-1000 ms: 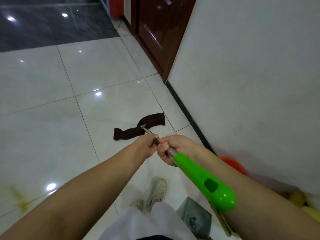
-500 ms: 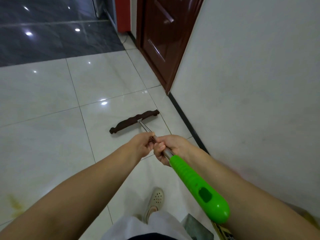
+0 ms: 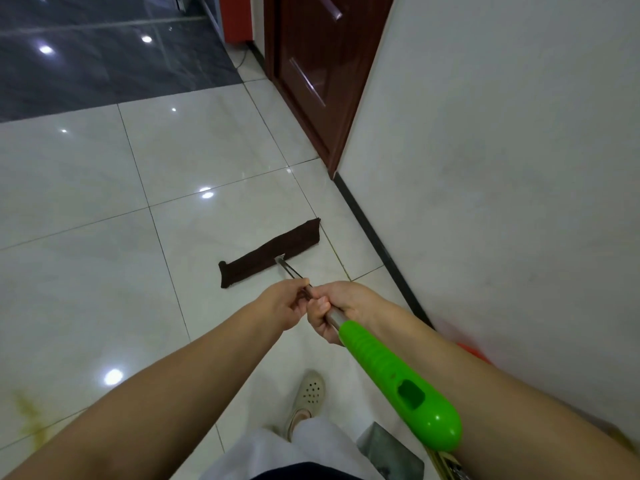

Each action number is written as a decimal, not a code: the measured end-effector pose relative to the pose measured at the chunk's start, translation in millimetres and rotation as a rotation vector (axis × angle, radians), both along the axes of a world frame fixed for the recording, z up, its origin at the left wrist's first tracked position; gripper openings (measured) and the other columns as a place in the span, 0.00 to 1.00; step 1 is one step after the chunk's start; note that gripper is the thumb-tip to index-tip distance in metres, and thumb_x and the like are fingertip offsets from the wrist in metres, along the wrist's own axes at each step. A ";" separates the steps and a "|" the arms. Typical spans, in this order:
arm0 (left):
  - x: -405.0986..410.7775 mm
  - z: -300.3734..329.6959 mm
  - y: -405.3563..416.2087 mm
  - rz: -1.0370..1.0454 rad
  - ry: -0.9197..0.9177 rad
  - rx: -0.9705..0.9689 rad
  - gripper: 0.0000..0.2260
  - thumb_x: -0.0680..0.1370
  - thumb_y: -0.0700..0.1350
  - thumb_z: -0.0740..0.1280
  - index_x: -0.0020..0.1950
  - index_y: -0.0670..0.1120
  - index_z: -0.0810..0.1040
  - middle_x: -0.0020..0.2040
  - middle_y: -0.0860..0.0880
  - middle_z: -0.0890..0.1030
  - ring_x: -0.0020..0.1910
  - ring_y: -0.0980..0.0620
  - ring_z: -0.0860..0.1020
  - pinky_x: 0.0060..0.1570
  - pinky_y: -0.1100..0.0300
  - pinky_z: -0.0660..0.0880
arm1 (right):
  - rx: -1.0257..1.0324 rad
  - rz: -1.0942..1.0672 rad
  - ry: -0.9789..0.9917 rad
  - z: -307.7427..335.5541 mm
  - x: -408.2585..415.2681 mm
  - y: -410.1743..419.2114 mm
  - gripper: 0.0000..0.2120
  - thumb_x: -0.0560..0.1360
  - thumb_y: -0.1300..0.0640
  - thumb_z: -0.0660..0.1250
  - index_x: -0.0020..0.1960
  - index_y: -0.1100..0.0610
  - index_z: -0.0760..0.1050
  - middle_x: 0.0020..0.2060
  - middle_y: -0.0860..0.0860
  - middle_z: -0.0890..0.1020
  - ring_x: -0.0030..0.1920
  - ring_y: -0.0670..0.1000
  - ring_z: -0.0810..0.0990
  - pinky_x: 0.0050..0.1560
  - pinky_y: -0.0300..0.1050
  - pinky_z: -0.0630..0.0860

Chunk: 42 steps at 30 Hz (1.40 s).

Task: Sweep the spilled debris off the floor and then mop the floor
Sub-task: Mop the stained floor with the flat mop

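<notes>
A flat mop with a dark brown cloth head (image 3: 270, 253) lies on the glossy white tile floor (image 3: 104, 271), its right end close to the wall's black skirting. Its thin metal pole runs back to a bright green handle (image 3: 398, 382) near my body. My left hand (image 3: 285, 303) is closed around the pole in front. Just behind it, my right hand (image 3: 337, 311) grips the pole where the metal meets the green grip. A yellowish stain (image 3: 29, 412) marks the tile at the lower left.
A white wall (image 3: 502, 168) with black skirting runs along the right. A dark red door (image 3: 311, 74) stands beyond it. Dark tiles (image 3: 104, 53) start at the top left. My beige shoe (image 3: 306, 398) is below the hands, with a grey object (image 3: 388, 452) and something orange (image 3: 474, 351) by the wall.
The mop head was bunched and close a second ago, then stood on edge farther out. Now it lies flat and spread on the tile. Both hands kept their grip.
</notes>
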<state>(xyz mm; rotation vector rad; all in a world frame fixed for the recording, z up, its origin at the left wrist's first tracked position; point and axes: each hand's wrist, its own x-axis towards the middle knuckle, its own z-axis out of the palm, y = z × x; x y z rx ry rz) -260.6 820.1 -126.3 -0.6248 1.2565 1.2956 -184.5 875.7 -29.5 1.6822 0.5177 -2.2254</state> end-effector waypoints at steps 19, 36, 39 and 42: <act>-123.5 -43.4 94.6 0.175 0.001 -0.005 0.09 0.80 0.37 0.61 0.39 0.38 0.70 0.34 0.44 0.71 0.21 0.51 0.76 0.19 0.64 0.74 | -0.017 0.226 0.064 -42.2 -119.1 108.2 0.15 0.82 0.61 0.54 0.37 0.61 0.67 0.15 0.51 0.68 0.12 0.42 0.63 0.13 0.28 0.60; -365.2 -62.2 120.2 0.160 0.018 0.057 0.08 0.80 0.34 0.59 0.42 0.35 0.72 0.24 0.40 0.80 0.23 0.49 0.81 0.29 0.58 0.77 | 0.033 0.306 0.061 -72.9 -353.9 140.0 0.14 0.82 0.59 0.54 0.38 0.56 0.67 0.15 0.49 0.67 0.13 0.42 0.63 0.14 0.28 0.61; -404.8 -68.3 118.2 0.155 0.028 0.054 0.08 0.80 0.35 0.59 0.42 0.35 0.72 0.28 0.40 0.81 0.23 0.50 0.81 0.36 0.60 0.79 | 0.058 0.303 0.063 -83.4 -393.6 133.7 0.13 0.82 0.60 0.54 0.39 0.55 0.66 0.15 0.49 0.66 0.12 0.42 0.63 0.15 0.27 0.61; -438.6 -74.8 119.0 0.133 0.030 0.035 0.09 0.81 0.36 0.58 0.42 0.36 0.72 0.28 0.41 0.81 0.21 0.51 0.80 0.26 0.62 0.79 | 0.070 0.295 0.086 -94.1 -428.0 130.9 0.09 0.81 0.62 0.55 0.44 0.54 0.67 0.24 0.50 0.68 0.13 0.42 0.63 0.15 0.27 0.62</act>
